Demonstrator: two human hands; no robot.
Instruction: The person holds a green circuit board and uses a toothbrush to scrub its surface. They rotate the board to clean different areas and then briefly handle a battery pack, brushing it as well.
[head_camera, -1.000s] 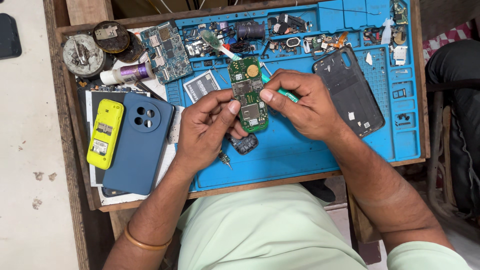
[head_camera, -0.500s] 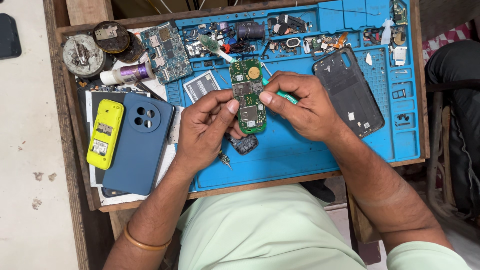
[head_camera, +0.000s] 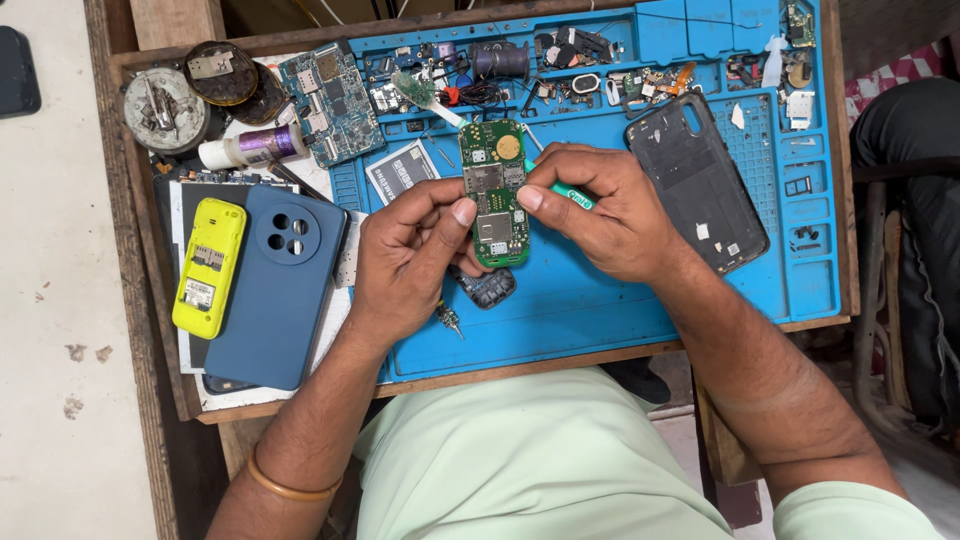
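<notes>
A green phone circuit board (head_camera: 494, 190) is held upright above the blue work mat (head_camera: 600, 300), pinched between both hands. My left hand (head_camera: 410, 255) grips its left edge with thumb and fingers. My right hand (head_camera: 610, 210) grips the right edge and also holds a green-handled tool (head_camera: 572, 192) tucked under the fingers. Below the board a small dark phone part (head_camera: 487, 287) lies on the mat. A small screwdriver tip (head_camera: 448, 320) shows under my left hand.
A black phone back cover (head_camera: 697, 180) lies right of my hands. A blue phone case (head_camera: 280, 285) and yellow phone shell (head_camera: 207, 265) lie at left. Another circuit board (head_camera: 330, 103), a glue tube (head_camera: 250, 148), round tins (head_camera: 165, 108) and several small parts (head_camera: 560, 60) fill the mat's far edge.
</notes>
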